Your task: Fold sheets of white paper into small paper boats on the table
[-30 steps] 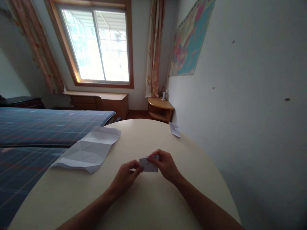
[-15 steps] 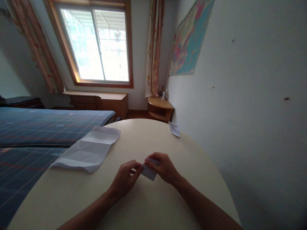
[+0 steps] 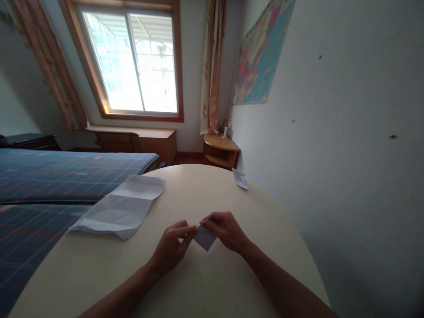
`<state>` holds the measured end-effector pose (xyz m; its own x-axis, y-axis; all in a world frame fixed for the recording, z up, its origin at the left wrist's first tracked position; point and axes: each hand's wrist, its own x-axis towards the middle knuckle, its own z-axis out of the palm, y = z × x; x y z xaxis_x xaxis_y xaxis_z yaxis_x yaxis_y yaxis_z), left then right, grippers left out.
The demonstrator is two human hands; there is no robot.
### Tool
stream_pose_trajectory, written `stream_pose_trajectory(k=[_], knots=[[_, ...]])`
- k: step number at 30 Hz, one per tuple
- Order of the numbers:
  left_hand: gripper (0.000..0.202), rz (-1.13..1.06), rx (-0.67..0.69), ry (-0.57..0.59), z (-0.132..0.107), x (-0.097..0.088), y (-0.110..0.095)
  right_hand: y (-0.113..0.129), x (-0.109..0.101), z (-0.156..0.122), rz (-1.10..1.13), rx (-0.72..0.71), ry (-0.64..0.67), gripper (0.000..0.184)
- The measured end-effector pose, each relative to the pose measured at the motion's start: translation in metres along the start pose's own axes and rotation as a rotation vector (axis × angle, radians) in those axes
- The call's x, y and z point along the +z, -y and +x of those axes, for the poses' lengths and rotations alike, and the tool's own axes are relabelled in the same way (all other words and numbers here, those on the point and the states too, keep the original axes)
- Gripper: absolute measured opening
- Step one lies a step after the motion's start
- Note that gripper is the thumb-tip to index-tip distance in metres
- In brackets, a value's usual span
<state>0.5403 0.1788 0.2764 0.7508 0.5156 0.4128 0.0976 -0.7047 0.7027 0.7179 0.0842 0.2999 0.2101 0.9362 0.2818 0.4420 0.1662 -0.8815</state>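
The likeliest trouble is a slip at the corner: the left hand (image 3: 172, 243) has thumb and forefinger pinched on only a small bit of the folded paper (image 3: 206, 240), so a loose pinch there could let the layers slide and leave a crease off line. The grip of the right hand (image 3: 228, 229) is closed on the upper right edge, thumb on the near face and fingers mostly hidden behind; if the two hands pulled unevenly, the paper might buckle or tear along a fold. Pressing too hard on so small a piece could also bend a corner. The folded paper is between the hands, over the near middle of the tabletop (image 3: 212, 282); whether it touches the surface is hard to tell. It looks white, greyish in the shade, small and fairly flat, turned so that one sharp corner points down toward the person. The fingers cover its upper part, so its full outline and the number of layers cannot be made out. Well apart from it, a large creased paper (image 3: 129, 203) lies at the left edge beside the bed (image 3: 66, 172), and another folded piece (image 3: 240, 179) rests at the far right edge, near the wall (image 3: 331, 176).
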Motion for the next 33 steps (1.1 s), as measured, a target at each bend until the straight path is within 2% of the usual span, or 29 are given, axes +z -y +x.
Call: stream_pose_trajectory(k=[5, 8, 14, 20, 26, 33], knots=[[0.028, -0.064, -0.066, 0.01, 0.001, 0.0, -0.003, -0.002, -0.002, 0.001, 0.012, 0.006, 0.006, 0.035], [0.028, -0.149, -0.125, 0.004, 0.002, 0.0, -0.003, -0.004, 0.0, 0.002, 0.036, -0.001, -0.022, 0.034], [0.028, -0.295, -0.226, -0.113, 0.004, 0.0, 0.006, -0.015, 0.002, 0.005, 0.063, 0.05, -0.065, 0.03], [0.026, -0.297, -0.24, -0.165, 0.005, 0.002, 0.01, -0.018, 0.003, 0.009, 0.183, 0.112, -0.093, 0.032], [0.024, -0.299, -0.238, -0.212, 0.005, 0.002, 0.007, -0.014, 0.006, 0.011, 0.457, 0.235, -0.101, 0.04], [0.025, -0.297, -0.242, -0.246, 0.006, 0.002, 0.009, -0.008, 0.003, 0.011, 0.459, 0.196, -0.113, 0.046]])
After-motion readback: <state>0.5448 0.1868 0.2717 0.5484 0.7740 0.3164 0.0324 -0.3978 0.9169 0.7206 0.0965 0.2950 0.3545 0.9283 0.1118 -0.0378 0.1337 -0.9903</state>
